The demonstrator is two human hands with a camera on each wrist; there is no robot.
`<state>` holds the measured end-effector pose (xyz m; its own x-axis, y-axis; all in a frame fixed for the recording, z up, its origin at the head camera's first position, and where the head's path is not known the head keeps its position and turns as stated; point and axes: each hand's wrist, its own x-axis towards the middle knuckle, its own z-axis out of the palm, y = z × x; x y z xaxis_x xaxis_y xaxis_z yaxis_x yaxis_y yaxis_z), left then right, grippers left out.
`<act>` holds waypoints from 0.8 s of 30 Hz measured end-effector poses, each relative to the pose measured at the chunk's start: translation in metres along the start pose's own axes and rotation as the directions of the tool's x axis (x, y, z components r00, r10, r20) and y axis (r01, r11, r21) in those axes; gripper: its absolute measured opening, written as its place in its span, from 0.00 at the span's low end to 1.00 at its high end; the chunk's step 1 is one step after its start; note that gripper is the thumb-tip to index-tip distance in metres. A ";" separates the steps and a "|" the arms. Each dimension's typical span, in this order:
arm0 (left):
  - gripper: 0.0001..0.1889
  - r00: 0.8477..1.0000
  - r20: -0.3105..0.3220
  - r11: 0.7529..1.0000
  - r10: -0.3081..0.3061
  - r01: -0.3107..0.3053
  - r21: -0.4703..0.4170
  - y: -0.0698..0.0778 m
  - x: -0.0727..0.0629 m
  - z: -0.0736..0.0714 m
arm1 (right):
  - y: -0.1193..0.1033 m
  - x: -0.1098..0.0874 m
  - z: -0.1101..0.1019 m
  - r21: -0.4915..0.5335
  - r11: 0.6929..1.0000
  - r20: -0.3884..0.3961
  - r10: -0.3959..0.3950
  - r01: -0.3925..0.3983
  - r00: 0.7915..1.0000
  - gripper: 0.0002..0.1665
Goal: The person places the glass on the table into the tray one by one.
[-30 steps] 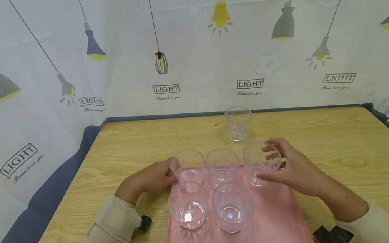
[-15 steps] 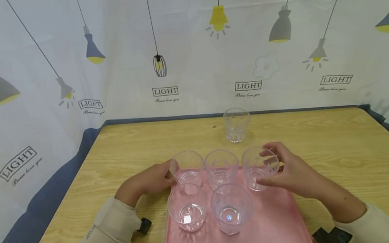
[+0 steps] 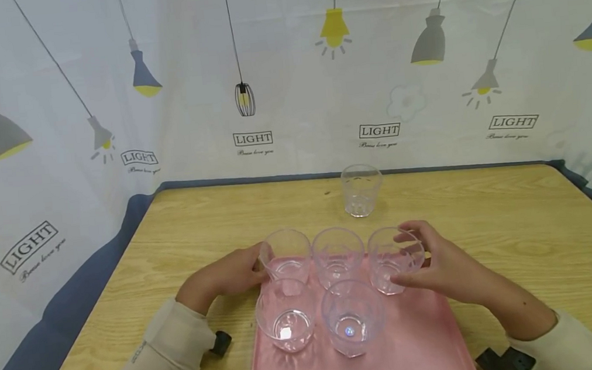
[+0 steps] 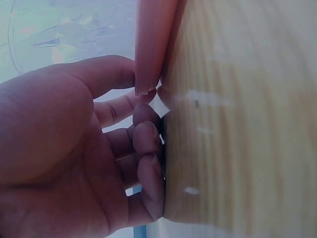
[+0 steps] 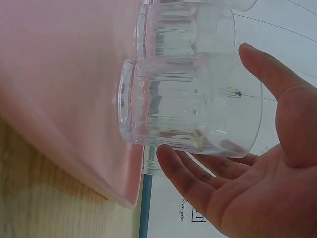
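Several clear faceted cups stand upright on a pink tray (image 3: pixel 421 350). My left hand (image 3: pixel 240 270) pinches the tray's far left edge, thumb on the inner side and the other fingers curled beneath the rim (image 4: pixel 148 59). My right hand (image 3: pixel 440 263) holds the back-row right cup (image 5: pixel 193 104), fingers round its far side and thumb on its near side. Beside that cup are the middle cup (image 3: pixel 338 257) and the left cup (image 3: pixel 285 256) of the same row. In front sit two more, a left cup (image 3: pixel 287 321) and a right cup (image 3: pixel 352 321).
Another clear cup (image 3: pixel 362 191) stands on the wooden table (image 3: pixel 214 215) behind the tray. A white curtain (image 3: pixel 295 50) printed with lamps hangs at the table's back and sides. Black straps (image 3: pixel 504 360) sit at both wrists.
My right hand and its cup have moved slightly toward me, bringing the cup nearer the front row. The left hand stays at the tray's edge.
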<state>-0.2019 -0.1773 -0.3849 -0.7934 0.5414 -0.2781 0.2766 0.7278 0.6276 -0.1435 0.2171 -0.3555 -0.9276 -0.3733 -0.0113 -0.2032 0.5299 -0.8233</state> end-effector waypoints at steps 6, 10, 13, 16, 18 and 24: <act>0.06 1.000 -0.001 1.000 -0.011 0.011 0.003 -0.001 0.000 0.000 | 0.001 0.001 0.001 -0.005 1.000 0.006 -0.026 0.026 1.000 0.56; 0.06 1.000 0.001 1.000 -0.017 0.017 0.002 0.000 0.000 0.000 | -0.003 0.002 -0.002 -0.061 0.998 -0.009 -0.032 0.031 0.999 0.47; 0.06 1.000 0.000 1.000 -0.021 0.021 0.003 0.000 0.000 0.000 | -0.005 0.004 -0.006 -0.094 0.995 -0.020 -0.023 0.021 1.000 0.42; 0.06 1.000 -0.002 1.000 -0.021 0.021 0.005 0.000 0.000 -0.001 | -0.007 0.008 -0.010 -0.111 0.994 -0.034 -0.017 0.013 0.999 0.41; 0.06 1.000 -0.002 1.000 -0.019 0.019 0.003 0.000 0.000 -0.001 | -0.008 0.011 -0.013 -0.112 0.994 -0.043 -0.018 0.013 0.999 0.40; 0.06 1.000 0.003 1.000 -0.021 0.021 -0.011 0.000 0.001 0.000 | -0.013 0.021 -0.023 -0.111 0.994 -0.055 0.001 -0.007 0.998 0.40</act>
<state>-0.2023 -0.1769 -0.3848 -0.7974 0.5273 -0.2934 0.2541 0.7344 0.6294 -0.1678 0.2193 -0.3319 -0.9436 -0.3305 0.0191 -0.2304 0.6141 -0.7549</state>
